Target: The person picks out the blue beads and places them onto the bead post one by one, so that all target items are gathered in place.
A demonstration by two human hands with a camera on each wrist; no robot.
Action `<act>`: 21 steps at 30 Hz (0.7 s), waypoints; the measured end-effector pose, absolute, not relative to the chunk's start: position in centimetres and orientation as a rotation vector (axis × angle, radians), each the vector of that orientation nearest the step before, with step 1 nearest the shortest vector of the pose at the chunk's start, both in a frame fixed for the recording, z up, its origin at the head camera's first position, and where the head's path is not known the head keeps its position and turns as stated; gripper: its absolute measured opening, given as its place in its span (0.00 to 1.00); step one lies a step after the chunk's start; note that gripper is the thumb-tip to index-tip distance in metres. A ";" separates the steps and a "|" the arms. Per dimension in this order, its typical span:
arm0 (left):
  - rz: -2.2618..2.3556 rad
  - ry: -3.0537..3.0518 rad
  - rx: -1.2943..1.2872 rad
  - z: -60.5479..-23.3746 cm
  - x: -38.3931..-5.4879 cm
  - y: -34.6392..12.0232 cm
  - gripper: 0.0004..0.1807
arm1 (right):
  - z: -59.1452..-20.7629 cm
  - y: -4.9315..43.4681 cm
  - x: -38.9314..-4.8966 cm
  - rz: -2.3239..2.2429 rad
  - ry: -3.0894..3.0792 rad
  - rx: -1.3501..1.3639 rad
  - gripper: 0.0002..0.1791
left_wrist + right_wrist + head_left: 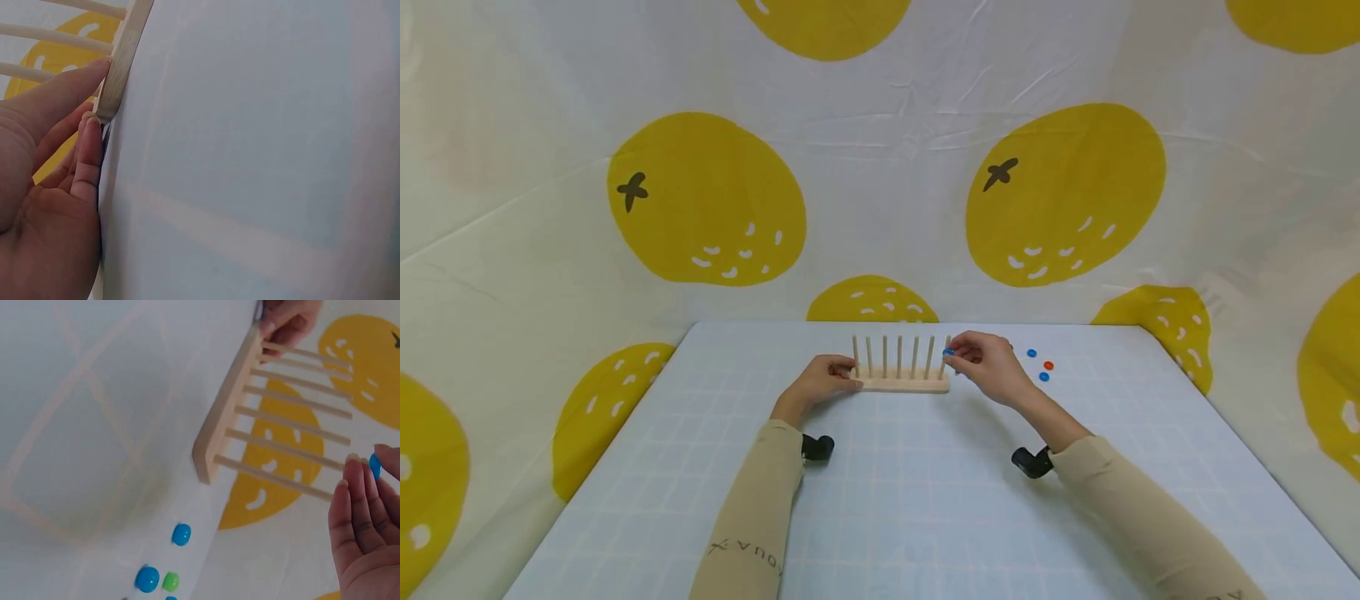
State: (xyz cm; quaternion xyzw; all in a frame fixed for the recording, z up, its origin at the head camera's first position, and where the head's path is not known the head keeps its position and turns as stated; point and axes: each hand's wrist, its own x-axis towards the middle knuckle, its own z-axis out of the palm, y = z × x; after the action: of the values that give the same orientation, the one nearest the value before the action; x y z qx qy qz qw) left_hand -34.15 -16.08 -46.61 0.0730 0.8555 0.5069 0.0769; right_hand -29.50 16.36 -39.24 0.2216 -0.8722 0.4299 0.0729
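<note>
With right hand (991, 367), pinches a blue bead (375, 466) between thumb and fingers, near the tip of the right-end peg (273, 479) of a wooden seven-peg rack (902, 385) upright on the pale table (895, 500). With left hand (820, 380), grips the rack's left end. Has loose blue beads (1043, 377) and an orange bead (1048, 365) right of the rack.

- Peg rack (898, 386): pale wood
- Held bead (375, 466): blue
- Loose beads (147, 579), right: blue, orange, green
- Tabletop (895, 500): light blue, faint pale grid
- Backdrop (887, 208): white, yellow fruit print
- Sleeves (752, 508): beige, dark lettering
</note>
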 end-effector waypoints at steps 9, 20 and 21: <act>1.531 2.552 0.210 -46.6 -34.4 -16.1 0.27 | -39.4 13.9 -30.3 1.261 -2.577 0.741 0.09; 1.530 2.548 0.215 -46.9 -34.7 -16.1 0.26 | -39.6 10.7 -31.9 1.242 -2.532 0.846 0.08; 1.525 2.551 0.215 -46.9 -34.7 -16.1 0.26 | -39.5 10.4 -31.9 1.237 -2.530 0.853 0.08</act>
State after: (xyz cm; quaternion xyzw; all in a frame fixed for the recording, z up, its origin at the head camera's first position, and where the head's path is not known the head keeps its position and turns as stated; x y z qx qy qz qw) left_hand -34.69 -16.06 -46.87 0.0718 0.8532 0.5102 0.0807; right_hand -31.93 10.39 -39.55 0.2886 -0.8556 0.4182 0.0993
